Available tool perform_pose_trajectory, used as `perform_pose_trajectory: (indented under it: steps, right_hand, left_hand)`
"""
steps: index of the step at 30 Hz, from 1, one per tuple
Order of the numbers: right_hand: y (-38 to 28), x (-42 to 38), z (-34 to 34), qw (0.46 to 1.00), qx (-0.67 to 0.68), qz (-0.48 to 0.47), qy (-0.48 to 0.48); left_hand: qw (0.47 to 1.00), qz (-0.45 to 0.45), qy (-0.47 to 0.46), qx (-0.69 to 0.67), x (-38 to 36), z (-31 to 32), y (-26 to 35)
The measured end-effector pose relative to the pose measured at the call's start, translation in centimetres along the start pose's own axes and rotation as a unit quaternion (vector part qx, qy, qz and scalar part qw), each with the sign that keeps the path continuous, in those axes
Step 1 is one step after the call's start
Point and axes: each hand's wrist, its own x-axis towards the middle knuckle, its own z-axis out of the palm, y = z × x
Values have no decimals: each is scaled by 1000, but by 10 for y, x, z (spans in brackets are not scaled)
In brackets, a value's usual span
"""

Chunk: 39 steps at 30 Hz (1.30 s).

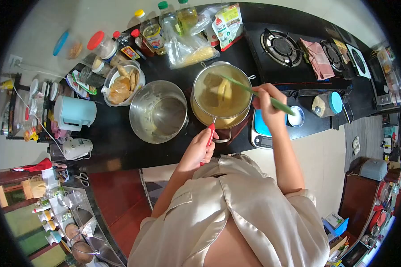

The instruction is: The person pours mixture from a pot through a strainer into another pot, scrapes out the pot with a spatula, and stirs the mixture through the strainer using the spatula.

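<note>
My left hand (198, 149) is wrapped round the red handle of a round mesh strainer (206, 95). The strainer rests over a metal pot (231, 122), which holds something yellowish. A soft yellow lump (225, 91) lies in the mesh. My right hand (270, 103) grips a green utensil (281, 107), possibly a spatula, whose thin end reaches down into the strainer by the lump. Its tip is hard to make out. Left of the pot stands a wide steel bowl (140, 111) with pale residue on its inner wall.
A kitchen scale (263, 141) and a small dish (296, 117) sit right of the pot. Behind are bottles (152, 33), a plastic bag (182, 49) and a gas stove (281, 48) with a pink cloth (318, 59). A light-blue appliance (75, 112) stands left.
</note>
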Motion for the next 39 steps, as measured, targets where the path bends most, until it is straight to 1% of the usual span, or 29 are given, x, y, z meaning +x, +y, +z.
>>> perform_pose_trajectory:
  steps: [1,3,5,6,7,9,11,12,13,14,15,16,17,19,21,22,23,25,26,28,29,31,32,33,35,36,37,39]
  right_hand:
    - [6,0,9,997,-38,-32,52]
    - [18,-10,30,993,-62,-92,49]
    - [5,-24,31,999,-7,-33,-36]
    - [6,-25,23,997,-5,1,-83]
    - [0,-24,11,989,44,85,-117]
    - [-5,-7,-17,981,65,84,-161]
    - [-15,9,-31,986,45,57,-150]
    - [-20,13,-29,991,6,41,-131]
    - [-19,17,-25,991,5,41,-130]
    - [-16,21,-19,987,-66,-70,-130]
    - [-13,23,-16,966,-135,-180,-127]
    - [-13,20,-16,955,-171,-186,-153]
    - [-13,13,-14,949,-180,-205,-157]
    - [-18,0,-22,954,-153,-136,-218]
    - [-27,1,-32,965,-132,-91,-207]
    - [-29,4,-33,976,-106,-59,-179]
    - [-34,10,-33,974,-136,-38,-176]
    - [-36,19,-21,962,-146,-181,-143]
    - [-32,21,-19,962,-146,-181,-142]
    - [-26,24,-16,935,-178,-267,-149]
    - [-24,21,-19,935,-178,-268,-151]
    - [-20,7,-30,932,-234,-174,-217]
    - [-25,2,-33,937,-224,-125,-237]
    - [-31,3,-34,937,-223,-123,-237]
    - [-42,9,-33,959,-180,-46,-213]
    - [-43,14,-27,963,-176,-102,-174]
    - [-40,18,-24,963,-177,-102,-174]
    - [-28,23,-16,945,-227,-207,-115]
  left_hand:
    - [1000,-5,-4,-7,1,2,0]
    - [1000,-11,-9,-12,0,7,2]
    - [1000,-9,-16,-3,-4,12,5]
    - [1000,3,-14,-4,-3,10,3]
    - [1000,3,-13,-5,-1,7,3]
    - [1000,-13,2,11,-2,2,3]
    - [1000,-23,5,11,-3,5,5]
    - [1000,-18,2,9,-2,5,5]
    - [1000,-12,-1,6,-1,4,6]
    - [1000,-12,-1,7,-3,4,7]
    - [1000,-16,-6,4,-4,4,9]
    - [1000,-19,-11,2,-5,4,12]
    - [1000,-17,-10,1,-7,3,13]
    - [1000,-5,12,24,-9,2,15]
    - [1000,-5,11,26,-8,0,12]
    - [999,-5,5,35,-7,-1,11]
    - [999,-7,4,37,-7,-1,12]
    - [999,-16,3,38,-6,-2,14]
    - [999,-15,3,39,-7,-2,15]
    - [998,-17,15,61,-9,-3,19]
    - [998,-16,16,60,-10,-4,21]
    - [997,-8,25,68,-11,-5,21]
    - [997,-9,27,65,-10,-7,18]
    - [998,-13,25,65,-7,-10,14]
    - [997,-22,18,68,-5,-10,12]
    - [997,-21,16,73,-5,-8,14]
    - [997,-17,17,78,-6,-7,16]
    - [996,-5,28,86,-7,-5,15]
